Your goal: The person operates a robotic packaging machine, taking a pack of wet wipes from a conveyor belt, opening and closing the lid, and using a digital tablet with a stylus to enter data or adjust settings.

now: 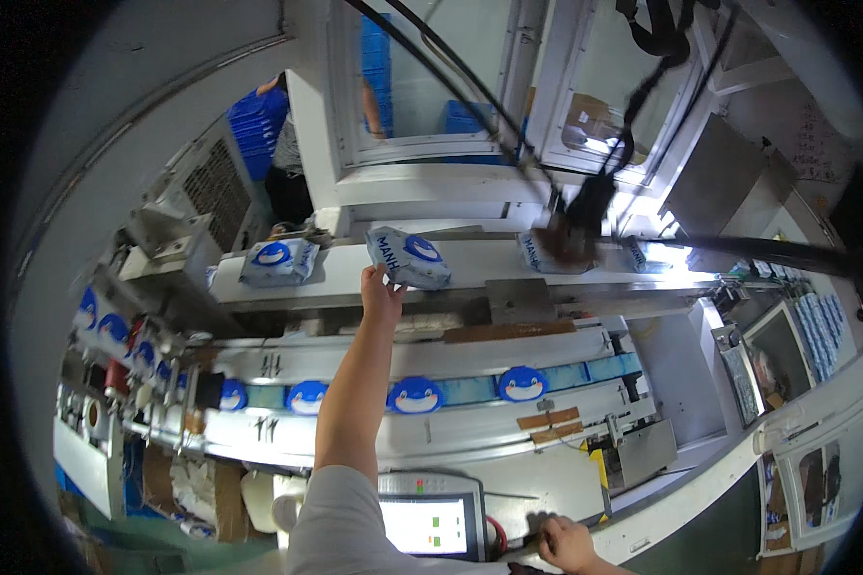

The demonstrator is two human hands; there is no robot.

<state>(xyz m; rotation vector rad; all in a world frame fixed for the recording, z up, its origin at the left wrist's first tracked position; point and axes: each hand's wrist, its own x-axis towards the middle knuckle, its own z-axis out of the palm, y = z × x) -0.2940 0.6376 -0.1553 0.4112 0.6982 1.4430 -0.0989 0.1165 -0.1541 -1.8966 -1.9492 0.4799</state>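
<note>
My left hand [382, 295] reaches forward over the machine, with thumb and fingers closed on the lower left corner of a soft wipes pack [420, 261]. The pack is pale grey and blue with a blue whale face, and it lies tilted at the upper belt [340, 276]. To its left sits a similar pack [280, 263]; another pack [537, 253], partly hidden by a blurred dark shape, lies to the right. My right hand [566, 544] rests low at the front, beside the machine's worktop [537, 484], its fingers curled and nothing visible in them.
Below the upper belt, blue whale-shaped lids [416, 394] sit in a row on a lower track [470, 385]. A lit control screen [430, 525] stands near my body. Dark cables [451, 81] hang overhead. A person [290, 158] stands beyond the machine, near blue crates [257, 129].
</note>
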